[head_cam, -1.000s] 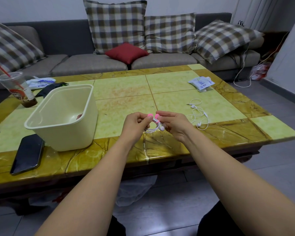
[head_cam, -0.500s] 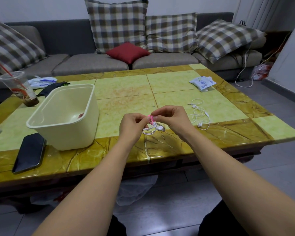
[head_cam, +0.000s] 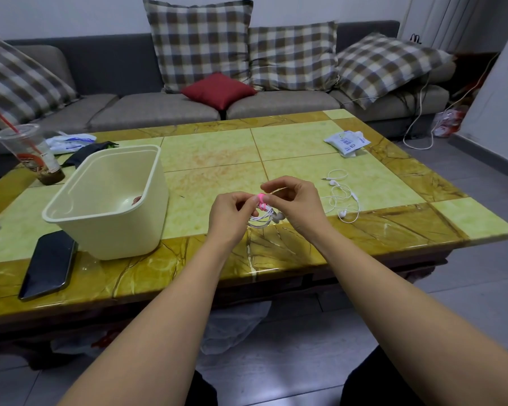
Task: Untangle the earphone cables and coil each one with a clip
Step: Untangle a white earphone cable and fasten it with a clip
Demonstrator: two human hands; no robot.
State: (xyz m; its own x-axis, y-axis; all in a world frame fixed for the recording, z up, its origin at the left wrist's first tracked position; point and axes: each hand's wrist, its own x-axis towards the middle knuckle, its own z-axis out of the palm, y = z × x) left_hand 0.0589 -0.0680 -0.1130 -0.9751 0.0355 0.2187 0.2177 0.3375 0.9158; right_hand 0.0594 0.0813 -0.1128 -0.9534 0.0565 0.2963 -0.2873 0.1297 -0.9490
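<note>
While a pink clip [head_cam: 261, 199] sits around the coiled earphone cable [head_cam: 261, 221], the left hand [head_cam: 230, 215] and right hand [head_cam: 298, 206] both pinch that clip with curled fingers, just above the near part of the table [head_cam: 305, 250]. A second earphone [head_cam: 343, 197] lies loose to the right. A cream bin [head_cam: 109, 235] stands left, a phone [head_cam: 49, 265] near it, a packet [head_cam: 346, 141] far right.

Where things sit on your table [head_cam: 211, 150]
Your left hand [head_cam: 232, 213] and right hand [head_cam: 294, 200] hold the coil [head_cam: 261, 221] and clip [head_cam: 261, 198] near the front edge; loose earphones [head_cam: 342, 194] lie just right, the tub [head_cam: 109, 200] left, phone [head_cam: 49, 265] before it, cup [head_cam: 30, 153] behind it, packet [head_cam: 346, 141] far right.
</note>
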